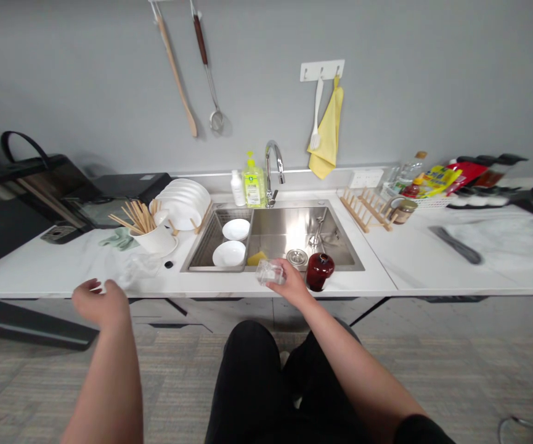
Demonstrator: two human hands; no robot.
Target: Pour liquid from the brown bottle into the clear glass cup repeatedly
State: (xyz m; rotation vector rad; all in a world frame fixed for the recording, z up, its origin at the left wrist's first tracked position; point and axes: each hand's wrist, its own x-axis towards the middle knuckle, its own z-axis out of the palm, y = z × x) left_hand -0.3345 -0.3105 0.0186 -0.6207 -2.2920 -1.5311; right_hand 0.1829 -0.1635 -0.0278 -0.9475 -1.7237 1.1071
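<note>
Pinching clear container (270, 272) in right grip (291, 279) at front edge of steel sink (340, 246), by red jar (319, 271); left grip (97, 302) spread, just past surface (63, 265) edge.

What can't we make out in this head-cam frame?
Head view only:
- clear plastic container: right hand covers one end; glare hides any contents.
- green pump bottle: label too small to read.
- packets in the white basket: overlapping, print too small.
- black bag: cut off by the left edge.
</note>
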